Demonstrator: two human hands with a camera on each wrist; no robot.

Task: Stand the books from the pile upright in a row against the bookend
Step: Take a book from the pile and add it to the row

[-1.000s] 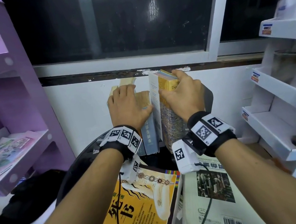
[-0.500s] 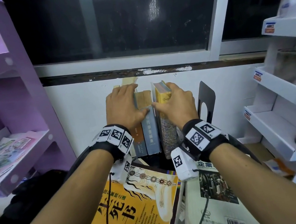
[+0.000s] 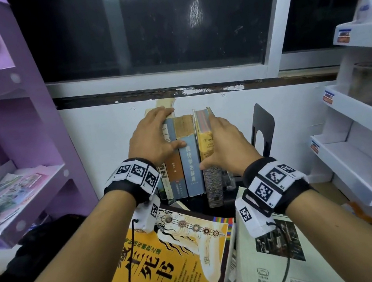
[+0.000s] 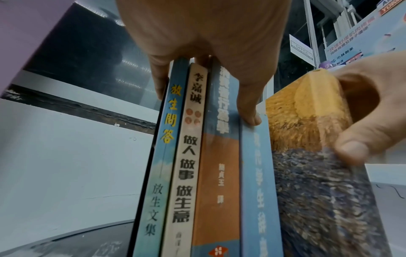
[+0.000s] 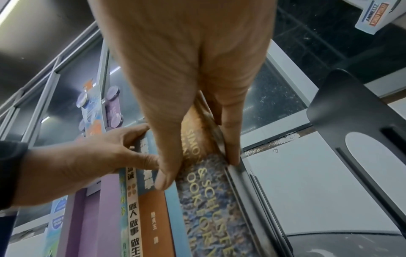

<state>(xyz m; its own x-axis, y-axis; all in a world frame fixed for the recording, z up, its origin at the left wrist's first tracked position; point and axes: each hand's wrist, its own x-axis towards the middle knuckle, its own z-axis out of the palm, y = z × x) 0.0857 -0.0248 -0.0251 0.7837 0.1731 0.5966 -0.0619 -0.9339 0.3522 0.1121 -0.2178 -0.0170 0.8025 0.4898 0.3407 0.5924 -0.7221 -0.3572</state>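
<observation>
Several thin books (image 3: 191, 164) stand upright in a row against the white wall. My left hand (image 3: 155, 138) grips them from the top, thumb on the blue spine (image 4: 255, 173). Right of them stands a thick yellow and grey book (image 3: 205, 137), touching the blue one. My right hand (image 3: 219, 142) holds it, thumb on the left of the spine (image 5: 208, 191) and fingers on its right side. The black bookend (image 3: 263, 126) stands a little further right, a gap between it and the thick book. Two pile books lie flat in front: a yellow one (image 3: 175, 264) and a white one (image 3: 268, 269).
A purple shelf unit (image 3: 17, 192) stands close on the left and a white shelf unit (image 3: 360, 125) on the right. A dark window (image 3: 149, 24) sits above the wall. A black bundle (image 3: 41, 249) lies at the lower left.
The thick book went from tilted and half open to upright and closed against the blue one. My right hand slid down its spine, uncovering the bookend. My left hand stayed on the row.
</observation>
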